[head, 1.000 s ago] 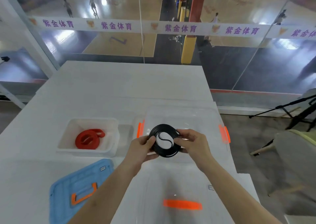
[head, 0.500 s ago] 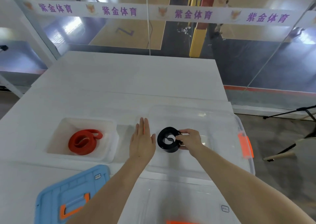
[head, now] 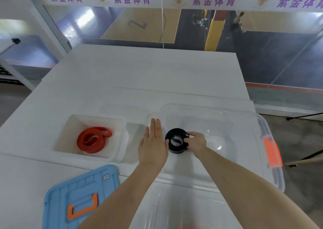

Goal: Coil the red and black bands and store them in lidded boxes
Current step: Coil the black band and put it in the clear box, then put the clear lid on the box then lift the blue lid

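Observation:
The coiled black band [head: 176, 141] is inside the large clear box [head: 248, 124] on the right, near its left wall. My right hand [head: 195, 142] grips the coil's right side with curled fingers. My left hand [head: 153, 145] is flat with straight fingers at the box's left rim, its thumb beside the coil. The coiled red band [head: 92, 139] lies in the small white box [head: 70, 124] to the left. A blue lid [head: 78, 197] with an orange handle lies on the table at the front left. A clear lid [head: 174, 206] lies at the front centre.
The white table [head: 139, 75] stretches back to a glass wall. The clear box has an orange latch [head: 271, 152] on its right side and overhangs the table's right edge. Tripod legs [head: 305, 159] stand on the floor to the right.
Both hands held the black coil above the clear box a second ago. My left hand has let go and flattened, and my right hand has lowered the coil into the box.

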Available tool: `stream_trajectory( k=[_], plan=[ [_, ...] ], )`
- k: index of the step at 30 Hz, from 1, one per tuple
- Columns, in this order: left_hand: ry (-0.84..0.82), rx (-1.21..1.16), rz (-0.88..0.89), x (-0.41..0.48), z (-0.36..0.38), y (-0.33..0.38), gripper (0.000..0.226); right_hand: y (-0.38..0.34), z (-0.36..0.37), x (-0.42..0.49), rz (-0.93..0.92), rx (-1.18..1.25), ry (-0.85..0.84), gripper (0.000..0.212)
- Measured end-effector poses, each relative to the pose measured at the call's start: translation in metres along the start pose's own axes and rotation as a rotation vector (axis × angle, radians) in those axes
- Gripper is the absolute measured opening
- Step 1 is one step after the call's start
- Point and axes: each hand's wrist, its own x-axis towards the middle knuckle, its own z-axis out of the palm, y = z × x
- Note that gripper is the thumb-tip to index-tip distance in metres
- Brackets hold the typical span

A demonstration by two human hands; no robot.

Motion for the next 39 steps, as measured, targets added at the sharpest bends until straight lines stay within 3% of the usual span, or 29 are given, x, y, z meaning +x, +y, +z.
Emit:
stream_trajectory(
  k=[3,10,13,16,20,27,31,34,39],
  plan=[
    [0.002,0.013,0.0,-0.001,0.001,0.002,0.081,0.0,0.0,-0.003,-0.008,-0.016,-0.046,0.045],
    [-0.029,0.045,-0.011,-0.002,-0.004,0.005,0.084,-0.008,-0.004,-0.004,-0.044,-0.078,-0.12,0.021],
    [-0.049,0.055,-0.007,-0.003,-0.006,0.005,0.084,-0.01,-0.011,-0.007,-0.08,-0.136,-0.166,0.032],
    [-0.083,0.062,-0.002,-0.003,-0.012,0.004,0.084,-0.026,-0.021,-0.034,-0.136,-0.223,-0.167,0.028],
    [-0.074,0.077,0.027,-0.018,-0.029,0.002,0.078,-0.04,-0.041,-0.078,-0.296,-0.403,-0.124,0.049],
    [0.137,-0.058,0.171,-0.129,-0.043,-0.008,0.067,0.0,-0.087,-0.212,-0.756,-0.622,0.165,0.028],
    [0.09,-0.072,0.156,-0.2,-0.011,-0.028,0.052,0.074,-0.11,-0.269,-0.947,-0.71,0.375,0.026],
    [0.014,-0.044,0.17,-0.233,0.017,-0.04,0.051,0.13,-0.126,-0.29,-0.891,-0.752,0.414,0.027],
    [-0.121,-0.01,0.137,-0.258,0.061,-0.054,0.054,0.208,-0.15,-0.296,-0.617,-0.791,0.352,0.032]
  ],
)
